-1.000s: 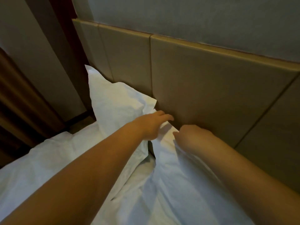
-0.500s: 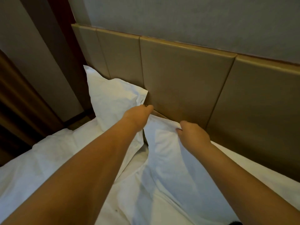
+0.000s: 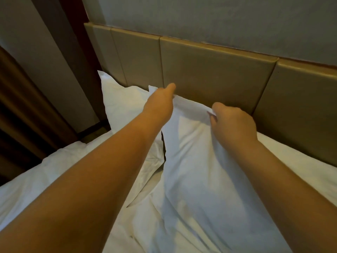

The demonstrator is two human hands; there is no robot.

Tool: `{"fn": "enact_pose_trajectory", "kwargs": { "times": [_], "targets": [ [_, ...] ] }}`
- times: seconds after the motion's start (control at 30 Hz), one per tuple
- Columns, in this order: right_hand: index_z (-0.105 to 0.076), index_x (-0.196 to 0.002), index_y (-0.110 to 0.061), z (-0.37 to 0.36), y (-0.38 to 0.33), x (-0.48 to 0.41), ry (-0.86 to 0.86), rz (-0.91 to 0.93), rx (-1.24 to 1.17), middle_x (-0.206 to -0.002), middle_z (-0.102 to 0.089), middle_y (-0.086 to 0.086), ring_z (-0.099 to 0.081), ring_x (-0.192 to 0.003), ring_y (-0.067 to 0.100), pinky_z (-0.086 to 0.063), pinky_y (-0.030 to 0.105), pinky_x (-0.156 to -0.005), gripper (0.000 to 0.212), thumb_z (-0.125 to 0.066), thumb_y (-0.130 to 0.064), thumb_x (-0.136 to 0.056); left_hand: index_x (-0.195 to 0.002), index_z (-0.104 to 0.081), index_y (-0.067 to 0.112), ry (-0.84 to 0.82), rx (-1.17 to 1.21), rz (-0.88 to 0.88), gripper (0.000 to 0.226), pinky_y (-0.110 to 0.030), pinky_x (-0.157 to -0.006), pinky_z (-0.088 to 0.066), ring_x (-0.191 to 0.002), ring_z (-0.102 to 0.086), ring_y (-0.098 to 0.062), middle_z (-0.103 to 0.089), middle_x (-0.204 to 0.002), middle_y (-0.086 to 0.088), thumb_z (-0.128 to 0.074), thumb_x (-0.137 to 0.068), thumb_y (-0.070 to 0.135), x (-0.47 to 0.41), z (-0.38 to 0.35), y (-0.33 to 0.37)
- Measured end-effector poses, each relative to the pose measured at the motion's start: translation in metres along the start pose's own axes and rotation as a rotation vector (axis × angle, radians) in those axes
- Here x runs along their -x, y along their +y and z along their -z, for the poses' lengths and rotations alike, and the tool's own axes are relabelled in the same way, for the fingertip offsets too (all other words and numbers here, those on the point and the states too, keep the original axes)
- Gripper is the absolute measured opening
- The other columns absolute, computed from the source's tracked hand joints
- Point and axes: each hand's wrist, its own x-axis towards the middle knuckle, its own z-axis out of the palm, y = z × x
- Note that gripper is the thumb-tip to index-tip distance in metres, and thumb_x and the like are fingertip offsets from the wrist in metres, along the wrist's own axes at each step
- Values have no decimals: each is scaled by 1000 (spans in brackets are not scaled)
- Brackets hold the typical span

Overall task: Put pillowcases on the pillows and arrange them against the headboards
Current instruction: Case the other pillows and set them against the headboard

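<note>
A white cased pillow lies in front of me with its top edge near the tan padded headboard. My left hand is closed on the pillow's upper left corner. My right hand pinches the top edge further right. A second white pillow stands upright against the headboard at the left, partly hidden behind my left forearm.
White bedding covers the mattress on both sides. A grey wall rises above the headboard. A dark wooden post and brown curtain stand at the left, beside the bed's edge.
Both hands have stayed closed on the near pillow's top edge and have drawn apart along it. The view has shifted, showing more headboard and bedding to the right.
</note>
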Motion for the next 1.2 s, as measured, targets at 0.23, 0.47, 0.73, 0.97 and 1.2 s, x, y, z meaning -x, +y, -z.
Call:
{"fn": "enact_pose_trajectory", "kwargs": {
  "times": [0.23,0.47,0.73,0.97,1.2],
  "targets": [
    [-61,-75,-12,-52,-1,-15,-3,79,56,-61,-59,4,-42,-44,21,-18,19,-43,19,-80,-11,-73,-136,-40,13,-182,-170,103,50,-38,-99,-45,-115,-56,-31,-51,-132,-14,-63,-92,18,-30,-29,-13],
    [-67,-93,-9,-53,-20,1,220,103,-78,-84,-66,13,-60,-70,25,-43,25,-53,19,-76,-15,-78,-118,-54,17,-6,94,5,27,-24,-87,-45,-106,-59,-21,-59,-122,-5,-57,-96,31,-15,-37,-44],
    [-61,-74,-6,-124,-89,98,-44,492,-305,-71,-58,11,-53,-60,28,-40,32,-46,19,-72,6,-65,-109,-51,23,-156,85,327,22,-29,-74,-49,-87,-56,-18,-57,-103,1,-59,-89,18,106,-78,-159],
    [-55,-100,-7,-230,-116,165,-785,540,-193,-102,-54,12,-54,-94,30,-29,29,-66,17,-52,-2,-84,-105,-54,19,-540,-32,660,19,-35,-81,-51,-91,-58,-24,-60,-102,-5,-53,-87,14,211,-156,-241],
    [-53,-118,-8,-350,-139,105,-917,485,61,-125,-50,13,-46,-117,29,-39,34,-95,25,-45,-11,-95,-111,-55,10,-581,-83,615,19,-29,-82,-44,-97,-55,-23,-58,-112,-11,-45,-95,10,209,-263,-296]
  ]
}}
